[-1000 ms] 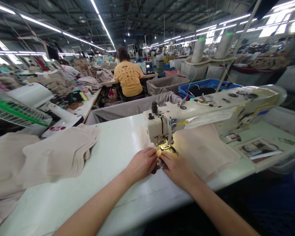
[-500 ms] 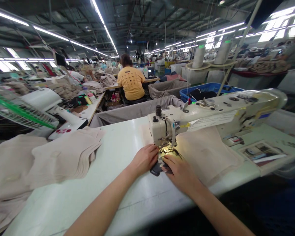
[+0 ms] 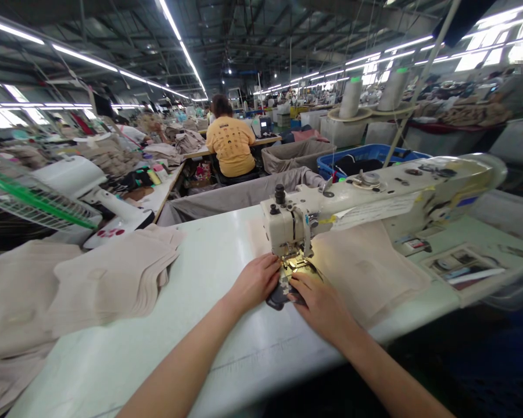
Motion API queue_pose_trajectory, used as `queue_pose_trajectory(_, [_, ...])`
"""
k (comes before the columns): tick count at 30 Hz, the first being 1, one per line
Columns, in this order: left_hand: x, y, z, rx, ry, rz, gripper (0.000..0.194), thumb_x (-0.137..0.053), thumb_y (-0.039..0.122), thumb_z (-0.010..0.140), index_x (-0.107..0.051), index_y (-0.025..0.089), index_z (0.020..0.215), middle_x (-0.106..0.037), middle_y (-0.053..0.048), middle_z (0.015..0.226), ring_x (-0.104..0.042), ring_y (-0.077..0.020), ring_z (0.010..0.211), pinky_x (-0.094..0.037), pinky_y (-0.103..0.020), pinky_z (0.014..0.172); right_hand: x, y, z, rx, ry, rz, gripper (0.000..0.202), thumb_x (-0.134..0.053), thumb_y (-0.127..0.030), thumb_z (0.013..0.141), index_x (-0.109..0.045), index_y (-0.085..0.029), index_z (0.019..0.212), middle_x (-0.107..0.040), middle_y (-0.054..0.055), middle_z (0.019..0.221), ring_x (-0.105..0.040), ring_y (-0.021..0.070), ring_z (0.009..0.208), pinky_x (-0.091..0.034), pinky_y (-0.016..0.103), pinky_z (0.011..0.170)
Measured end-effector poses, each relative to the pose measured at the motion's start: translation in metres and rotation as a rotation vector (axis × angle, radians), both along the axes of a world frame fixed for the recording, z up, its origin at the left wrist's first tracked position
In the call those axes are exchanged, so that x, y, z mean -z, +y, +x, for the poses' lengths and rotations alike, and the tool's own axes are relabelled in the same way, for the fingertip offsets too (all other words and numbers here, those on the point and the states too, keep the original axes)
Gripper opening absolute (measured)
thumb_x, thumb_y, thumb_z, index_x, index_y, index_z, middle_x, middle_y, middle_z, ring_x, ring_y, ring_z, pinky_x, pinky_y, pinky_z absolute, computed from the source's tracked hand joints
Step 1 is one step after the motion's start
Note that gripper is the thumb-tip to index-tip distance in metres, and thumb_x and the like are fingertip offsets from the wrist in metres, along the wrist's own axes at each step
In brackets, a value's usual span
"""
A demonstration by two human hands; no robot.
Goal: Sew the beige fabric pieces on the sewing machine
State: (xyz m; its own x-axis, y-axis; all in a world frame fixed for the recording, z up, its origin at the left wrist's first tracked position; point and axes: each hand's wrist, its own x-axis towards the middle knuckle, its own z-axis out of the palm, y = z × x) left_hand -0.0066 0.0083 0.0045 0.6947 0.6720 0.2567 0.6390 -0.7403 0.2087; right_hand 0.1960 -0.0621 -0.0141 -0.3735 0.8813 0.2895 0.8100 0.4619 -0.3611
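A beige fabric panel (image 3: 366,270) lies under the arm of the sewing machine (image 3: 287,223), and part of it shows behind the needle end. My left hand (image 3: 255,281) is closed beside the presser foot, its fingertips at the panel's near edge; exactly how they pinch it is hidden. To the right of the needle, my right hand (image 3: 318,299) rests with its fingers stretched forward over the lit metal plate (image 3: 303,266), its wrist side near the panel. A dark bed plate (image 3: 277,300) shows between both hands.
Stacked beige panels (image 3: 108,278) cover the table's left side, near a white fan (image 3: 72,174). A grey cloth-lined bin (image 3: 239,191) and a blue basket (image 3: 331,165) stand behind the table. Another person in yellow (image 3: 230,145) sits farther back. A small-tools tray (image 3: 462,267) is at right.
The whole view has shifted very slightly. Both hands and the fabric panel stay almost in the same place at the needle.
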Motion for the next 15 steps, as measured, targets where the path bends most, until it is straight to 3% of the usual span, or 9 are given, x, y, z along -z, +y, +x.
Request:
queue_pose_trajectory(8, [-0.001,0.001,0.000,-0.059,0.017,0.011,0.028,-0.049,0.022,0.097,-0.060,0.019,0.122,-0.063,-0.011,0.124,-0.057,-0.0247,0.117,-0.049,-0.041,0.104,-0.001,0.000,-0.001,0.015,0.004,-0.003,0.028,-0.058,-0.018,0.094,-0.065,-0.018,0.121,-0.066,0.010,0.132,-0.068,0.0274,0.108,-0.058,0.040,0.089])
queue_pose_trajectory(12, [-0.010,-0.005,0.003,-0.143,0.115,0.040,0.026,-0.050,0.028,0.099,-0.062,0.018,0.120,-0.064,-0.011,0.114,-0.057,-0.0276,0.109,-0.050,-0.044,0.097,-0.001,0.000,0.000,0.011,0.036,-0.027,0.026,-0.059,-0.019,0.094,-0.066,-0.018,0.119,-0.067,0.010,0.129,-0.068,0.0266,0.106,-0.057,0.040,0.089])
queue_pose_trajectory(15, [-0.018,-0.018,0.008,-0.169,0.155,-0.030,0.026,-0.042,0.026,0.102,-0.066,0.018,0.111,-0.062,-0.009,0.104,-0.058,-0.0244,0.098,-0.052,-0.040,0.091,-0.004,-0.001,0.002,0.021,0.081,-0.063,0.023,-0.057,-0.017,0.095,-0.067,-0.019,0.116,-0.070,0.009,0.123,-0.069,0.0245,0.102,-0.057,0.037,0.088])
